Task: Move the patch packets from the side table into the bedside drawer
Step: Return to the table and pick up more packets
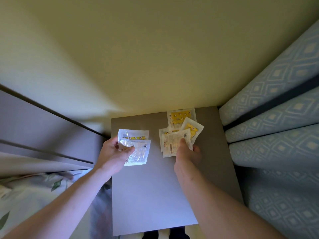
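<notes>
A grey side table (pixel 151 187) stands against the wall. My left hand (pixel 114 156) grips two white patch packets (pixel 136 147) above the table's left part, thumb on the top one. At the back right of the table lies a pile of several white and yellow packets (pixel 181 116). My right hand (pixel 187 154) pinches the nearest packet of that pile (pixel 172 142), its printed side up, fingers curled at the packet's lower edge. The bedside drawer is not visible.
A grey cabinet with panel edges (pixel 43 128) stands to the left of the table. A blue patterned mattress or cushion stack (pixel 276 118) presses against the table's right side. Floral bedding (pixel 34 190) lies at the lower left. A cream wall (pixel 155 57) rises behind.
</notes>
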`<state>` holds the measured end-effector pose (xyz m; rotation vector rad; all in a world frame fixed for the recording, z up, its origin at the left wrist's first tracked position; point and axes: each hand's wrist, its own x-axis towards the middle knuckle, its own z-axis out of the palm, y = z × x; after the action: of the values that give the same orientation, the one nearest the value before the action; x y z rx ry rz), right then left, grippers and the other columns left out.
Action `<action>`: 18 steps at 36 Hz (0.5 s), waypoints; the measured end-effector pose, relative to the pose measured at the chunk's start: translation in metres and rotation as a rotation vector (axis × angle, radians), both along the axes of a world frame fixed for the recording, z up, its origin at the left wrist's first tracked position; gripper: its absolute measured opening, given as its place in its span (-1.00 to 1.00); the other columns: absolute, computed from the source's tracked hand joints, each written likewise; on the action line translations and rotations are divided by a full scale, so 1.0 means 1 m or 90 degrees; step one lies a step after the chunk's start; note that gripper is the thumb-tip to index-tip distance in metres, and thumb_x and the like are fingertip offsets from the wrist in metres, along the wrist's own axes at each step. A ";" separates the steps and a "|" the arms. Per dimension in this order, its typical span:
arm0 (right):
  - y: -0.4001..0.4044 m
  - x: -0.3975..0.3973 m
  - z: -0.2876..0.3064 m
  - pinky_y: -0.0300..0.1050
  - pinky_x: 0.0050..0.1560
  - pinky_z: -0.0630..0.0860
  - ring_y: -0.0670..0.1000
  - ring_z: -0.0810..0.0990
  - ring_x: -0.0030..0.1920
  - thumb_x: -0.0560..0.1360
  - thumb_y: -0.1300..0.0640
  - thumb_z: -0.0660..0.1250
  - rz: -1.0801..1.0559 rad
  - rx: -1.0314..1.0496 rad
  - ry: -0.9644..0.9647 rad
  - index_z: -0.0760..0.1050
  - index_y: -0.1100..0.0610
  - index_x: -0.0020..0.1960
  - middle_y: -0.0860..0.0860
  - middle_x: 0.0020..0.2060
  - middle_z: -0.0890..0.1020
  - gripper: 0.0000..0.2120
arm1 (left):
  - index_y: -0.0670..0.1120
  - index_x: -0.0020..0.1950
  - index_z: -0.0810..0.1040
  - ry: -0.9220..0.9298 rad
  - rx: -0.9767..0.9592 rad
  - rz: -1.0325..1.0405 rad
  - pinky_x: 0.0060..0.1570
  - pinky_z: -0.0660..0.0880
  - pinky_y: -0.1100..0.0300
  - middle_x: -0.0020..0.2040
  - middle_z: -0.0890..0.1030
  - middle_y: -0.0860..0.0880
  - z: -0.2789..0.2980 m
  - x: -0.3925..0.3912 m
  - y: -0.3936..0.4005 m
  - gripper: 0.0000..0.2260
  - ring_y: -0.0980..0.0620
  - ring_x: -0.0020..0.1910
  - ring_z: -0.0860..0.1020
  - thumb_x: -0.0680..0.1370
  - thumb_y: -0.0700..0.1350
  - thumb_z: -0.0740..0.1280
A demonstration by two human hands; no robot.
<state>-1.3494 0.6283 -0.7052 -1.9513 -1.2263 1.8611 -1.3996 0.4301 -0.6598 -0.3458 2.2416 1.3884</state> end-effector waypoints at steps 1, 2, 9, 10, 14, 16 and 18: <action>0.000 -0.001 -0.002 -0.21 -0.36 0.51 -0.03 0.67 -0.22 0.49 0.03 0.47 0.000 -0.004 -0.006 0.57 0.02 0.02 -0.03 -0.14 0.68 -0.84 | 0.02 -0.08 0.64 -0.004 -0.002 -0.003 -0.09 0.54 0.14 -0.32 0.67 0.13 0.000 -0.003 0.000 -0.80 0.05 -0.24 0.62 0.48 -0.28 0.51; 0.000 -0.002 -0.003 -0.19 -0.34 0.53 0.00 0.67 -0.20 0.50 0.03 0.47 0.000 -0.006 -0.012 0.57 0.02 0.04 -0.02 -0.12 0.68 -0.84 | 0.03 -0.06 0.65 -0.008 -0.001 -0.003 -0.04 0.56 0.09 -0.26 0.70 0.08 0.000 -0.006 0.001 -0.79 0.02 -0.21 0.64 0.48 -0.28 0.51; 0.009 0.021 -0.003 -0.07 -0.19 0.54 0.05 0.59 -0.19 0.51 0.08 0.47 0.026 -0.004 -0.031 0.46 0.06 0.11 0.00 -0.09 0.60 -0.75 | 0.04 -0.06 0.57 0.012 -0.005 -0.042 -0.16 0.48 0.20 -0.40 0.60 0.16 0.000 -0.015 0.008 -0.74 0.22 -0.35 0.56 0.46 -0.31 0.51; 0.012 0.030 -0.001 -0.11 -0.23 0.50 0.08 0.59 -0.14 0.51 0.10 0.47 0.031 0.005 -0.030 0.46 0.08 0.13 0.03 -0.05 0.60 -0.73 | 0.04 -0.08 0.57 0.019 -0.003 -0.055 -0.19 0.46 0.26 -0.42 0.58 0.18 -0.001 -0.015 0.010 -0.74 0.27 -0.39 0.54 0.47 -0.30 0.51; 0.036 0.077 0.023 -0.23 -0.34 0.39 0.06 0.59 -0.15 0.52 0.08 0.45 0.159 0.129 -0.054 0.52 0.13 0.16 0.06 -0.03 0.63 -0.74 | -0.02 0.02 0.59 0.014 -0.059 -0.168 -0.29 0.42 0.40 -0.27 0.56 0.07 -0.004 -0.020 0.021 -0.88 0.23 -0.35 0.51 0.54 -0.15 0.47; 0.057 0.097 0.034 -0.19 -0.31 0.48 -0.03 0.62 -0.18 0.52 -0.03 0.43 0.292 0.201 -0.083 0.54 0.02 0.09 -0.04 -0.09 0.65 -0.80 | 0.01 0.18 0.55 0.013 -0.131 -0.278 -0.19 0.45 0.28 -0.08 0.60 0.01 -0.006 -0.028 0.031 -0.80 0.08 -0.16 0.56 0.57 -0.08 0.41; 0.082 0.107 0.039 -0.10 -0.25 0.60 -0.03 0.67 -0.13 0.52 0.00 0.43 0.354 0.238 -0.062 0.57 -0.03 0.06 -0.10 -0.11 0.67 -0.85 | 0.11 0.40 0.44 0.036 -0.200 -0.422 0.07 0.51 0.22 0.29 0.55 0.07 -0.003 -0.038 0.049 -0.61 -0.01 0.16 0.56 0.59 -0.10 0.36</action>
<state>-1.2426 0.7099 -0.6667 -1.6178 -2.1390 1.5796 -1.4376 0.4794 -0.6624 0.3234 2.3082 0.7101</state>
